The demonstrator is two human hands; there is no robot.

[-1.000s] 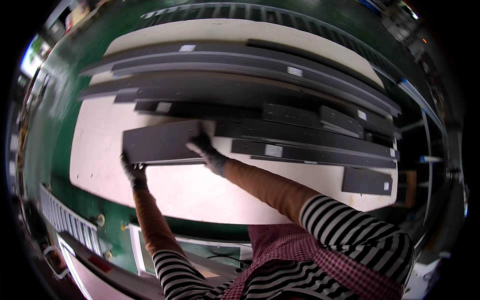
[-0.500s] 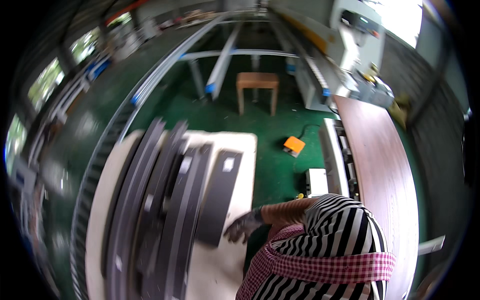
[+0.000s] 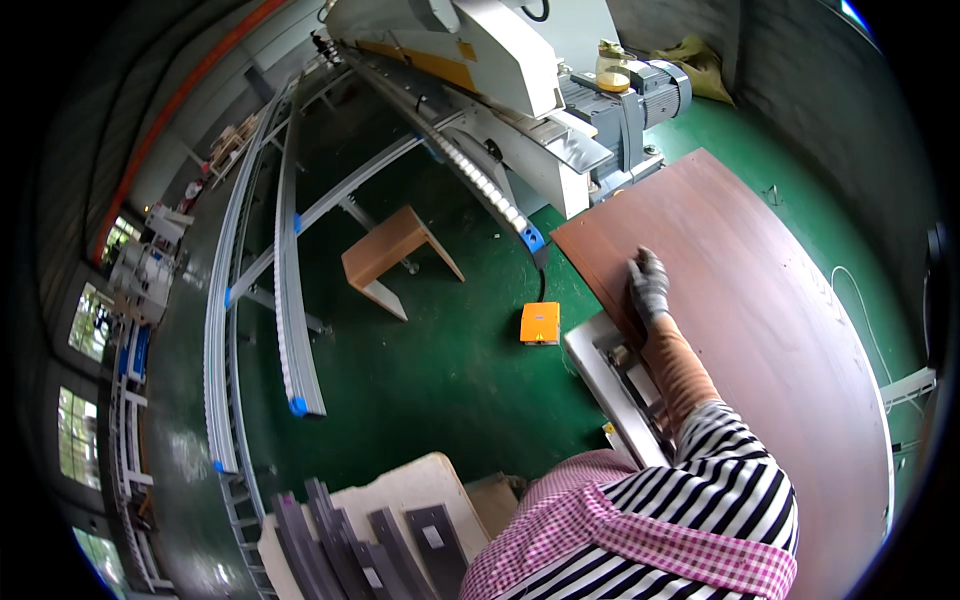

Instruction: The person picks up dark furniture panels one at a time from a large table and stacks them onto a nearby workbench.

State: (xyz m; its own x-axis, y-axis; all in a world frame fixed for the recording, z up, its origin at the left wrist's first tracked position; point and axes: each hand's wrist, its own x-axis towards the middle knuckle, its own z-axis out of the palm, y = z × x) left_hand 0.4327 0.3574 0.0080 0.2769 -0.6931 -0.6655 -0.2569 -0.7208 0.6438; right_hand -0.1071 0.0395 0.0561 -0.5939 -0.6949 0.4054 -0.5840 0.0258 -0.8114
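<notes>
My right hand (image 3: 648, 285), in a grey glove, rests on the large reddish-brown wood-grain panel (image 3: 760, 330) close to its left edge. Its fingers point forward and look stretched out, with nothing held in them. The panel runs along my right side and lies over a pale metal machine frame (image 3: 610, 385), part of which shows beside my forearm. My left hand is out of view. At the lower left, several dark grey boards (image 3: 435, 545), some with white labels, lie on a cream sheet (image 3: 430, 475).
An orange box (image 3: 540, 323) sits on the green floor, with a small brown wooden stool (image 3: 385, 255) farther left. Long metal rails (image 3: 295, 330) with blue ends stretch away. A large white machine (image 3: 510, 60) and a grey motor (image 3: 660, 95) stand beyond the panel.
My view has turned to the right. My right hand has moved from beside the dark boards on the cream sheet onto the brown panel.
</notes>
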